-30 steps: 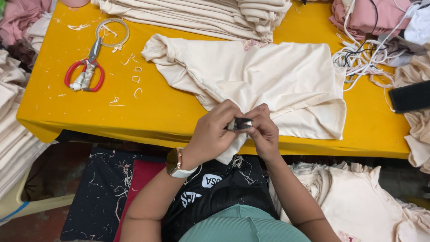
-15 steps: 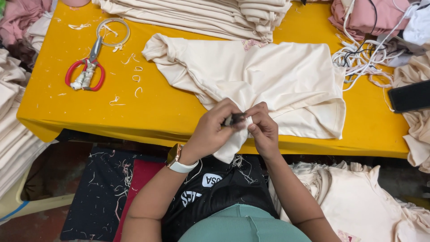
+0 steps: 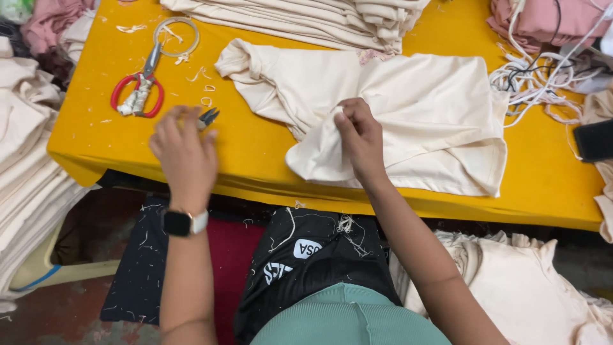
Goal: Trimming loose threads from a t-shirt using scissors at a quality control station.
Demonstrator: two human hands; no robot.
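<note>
A cream garment (image 3: 408,108) lies crumpled on the yellow table (image 3: 255,147). My right hand (image 3: 359,137) pinches a fold of its cloth near the front edge. My left hand (image 3: 185,153), with a dark watch on the wrist, is out to the left over the table and holds a small dark thread clipper (image 3: 207,117), whose tips stick out past my fingers. Red-handled scissors (image 3: 142,86) lie on the table beyond my left hand.
A stack of folded cream garments (image 3: 306,16) lies at the table's back. Pink cloth (image 3: 543,19) and tangled white cords (image 3: 530,80) sit at the right, next to a dark phone (image 3: 594,140). More cream piles lie left (image 3: 29,166) and lower right (image 3: 530,275). Thread scraps litter the table.
My hands were together at the garment's front fold with the clipper between them. My left hand has swung left with the clipper; my right hand stays on the cloth.
</note>
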